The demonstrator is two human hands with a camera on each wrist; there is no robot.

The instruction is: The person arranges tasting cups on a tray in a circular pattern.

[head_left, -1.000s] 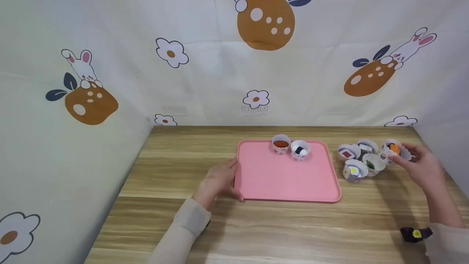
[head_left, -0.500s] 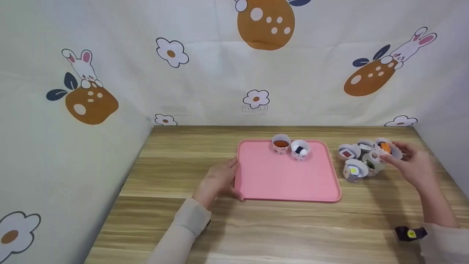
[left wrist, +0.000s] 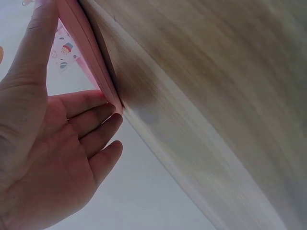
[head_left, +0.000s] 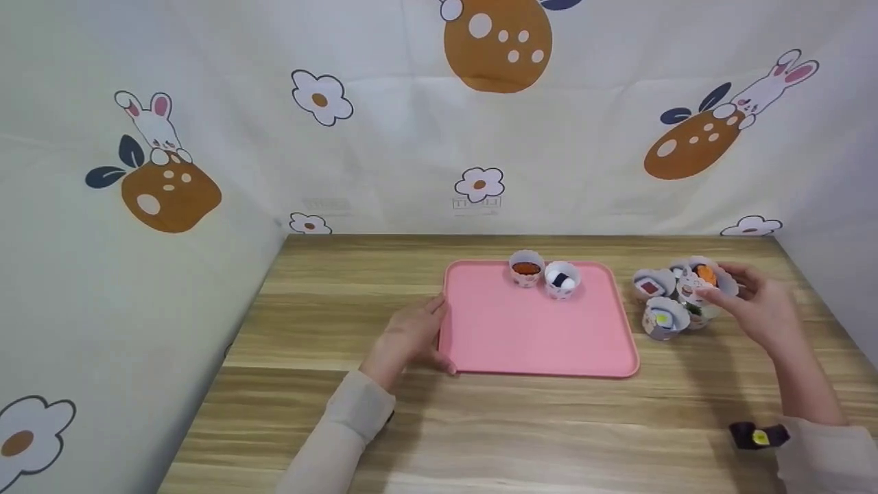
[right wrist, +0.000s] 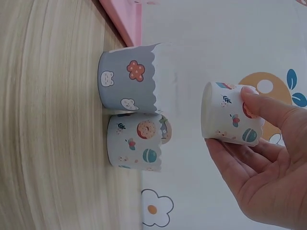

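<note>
In the head view my right hand (head_left: 772,315) pinches a white patterned paper cup (right wrist: 230,112) between thumb and fingers, with an orange toy sushi piece (head_left: 706,276) inside. The right wrist view shows that cup raised above the table, over a grey cup (right wrist: 127,79) and a white cup (right wrist: 134,143). Below it stand cups with a yellow-topped piece (head_left: 662,319) and a green-topped one (head_left: 695,311); another is partly hidden behind. My left hand (head_left: 411,336) rests against the pink tray (head_left: 535,336), its relaxed fingers at the left rim and thumb by the near corner.
Two paper cups stand at the tray's back edge, one with a reddish-orange filling (head_left: 526,269), one with a white-and-black piece (head_left: 562,281). A cup with a red-topped piece (head_left: 649,287) is right of the tray. A printed curtain (head_left: 384,158) borders the wooden table (head_left: 535,425).
My right hand has carried the cup with the orange piece leftward, from the right side of the cup cluster to above it. My left hand and the tray have stayed in place.
</note>
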